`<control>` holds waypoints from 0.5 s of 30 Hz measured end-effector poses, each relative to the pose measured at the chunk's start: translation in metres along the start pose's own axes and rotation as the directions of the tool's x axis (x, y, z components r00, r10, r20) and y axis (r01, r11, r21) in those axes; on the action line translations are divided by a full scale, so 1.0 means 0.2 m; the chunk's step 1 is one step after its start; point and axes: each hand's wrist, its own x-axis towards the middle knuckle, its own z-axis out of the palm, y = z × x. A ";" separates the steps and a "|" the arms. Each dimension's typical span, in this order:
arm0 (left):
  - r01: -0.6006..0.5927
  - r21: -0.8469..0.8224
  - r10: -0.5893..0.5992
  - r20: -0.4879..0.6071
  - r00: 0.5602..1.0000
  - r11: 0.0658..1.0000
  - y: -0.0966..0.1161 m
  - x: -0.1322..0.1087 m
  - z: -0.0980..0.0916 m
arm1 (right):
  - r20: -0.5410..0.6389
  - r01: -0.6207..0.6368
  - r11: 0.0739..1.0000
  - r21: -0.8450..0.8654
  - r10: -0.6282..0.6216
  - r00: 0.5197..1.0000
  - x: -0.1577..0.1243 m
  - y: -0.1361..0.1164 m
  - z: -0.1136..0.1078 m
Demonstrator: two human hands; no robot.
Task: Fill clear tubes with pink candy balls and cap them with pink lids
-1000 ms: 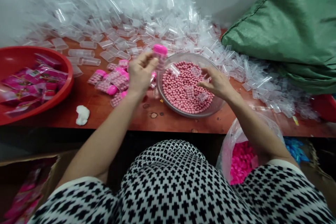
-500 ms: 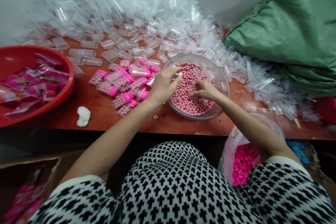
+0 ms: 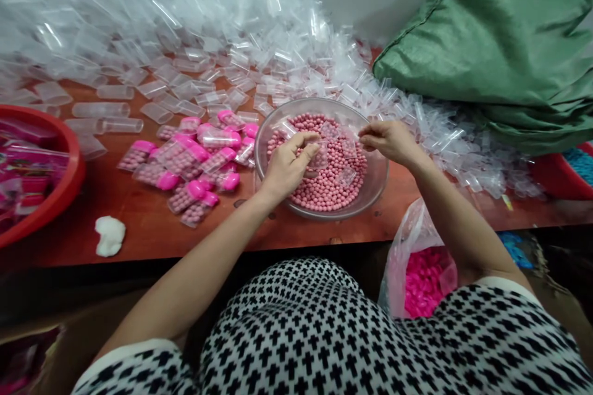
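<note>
A see-through bowl (image 3: pixel 378 180) on the table holds many small pink beads (image 3: pixel 327 188), with several clear plastic pieces lying among them. My left hand (image 3: pixel 288 166) is over the bowl's left side, thumb and fingers closed on a clear plastic container (image 3: pixel 319 155). At the bowl's right rim is my right hand (image 3: pixel 393 141), its fingertips pinched together; whatever they hold, if anything, is too small to make out. Left of the bowl lies a heap of bead-filled clear containers (image 3: pixel 183 157) with bright pink caps.
Loose clear containers (image 3: pixel 199 68) are piled along the back. A red basin (image 3: pixel 76 163) with pink packets stands left, near a white lump (image 3: pixel 110 236). A green sack (image 3: pixel 486 55) leans at the right. Below the edge hangs a bag of pink caps (image 3: pixel 424 281).
My right hand has moved from inside the bowl to its right rim. My left hand has come further over the beads, with a clear container now visible in it. The view has shifted right.
</note>
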 end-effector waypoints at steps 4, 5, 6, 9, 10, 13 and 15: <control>0.107 -0.131 -0.102 0.050 0.994 0.986 0.01 -0.01 0.01 | 0.067 0.024 0.828 -0.561 0.016 0.998 0.03 0.02 0.06; 0.119 -0.158 -0.113 0.044 0.993 0.980 0.01 -0.01 0.01 | 0.059 0.019 0.783 -0.622 0.022 0.998 0.03 0.01 0.09; 0.123 -0.182 -0.120 0.029 0.992 0.976 0.01 -0.01 0.01 | 0.044 0.011 0.751 -0.660 0.024 0.999 0.04 0.01 0.11; 0.085 -0.215 -0.101 -0.063 0.993 0.973 0.01 -0.01 -0.01 | 0.000 -0.008 0.722 -0.691 0.011 1.000 0.08 0.01 0.14; 0.063 -0.210 -0.083 -0.090 0.992 0.976 0.01 -0.01 -0.02 | -0.004 -0.011 0.728 -0.686 0.012 1.000 0.09 0.00 0.13; 0.001 -0.166 -0.021 -0.119 0.993 0.986 0.02 -0.01 -0.06 | 0.007 -0.016 0.756 -0.654 0.026 1.000 0.13 -0.01 0.10; -0.032 -0.147 0.014 -0.124 0.992 0.989 0.02 0.00 -0.08 | 0.037 0.004 0.784 -0.621 0.025 0.999 0.14 -0.04 0.09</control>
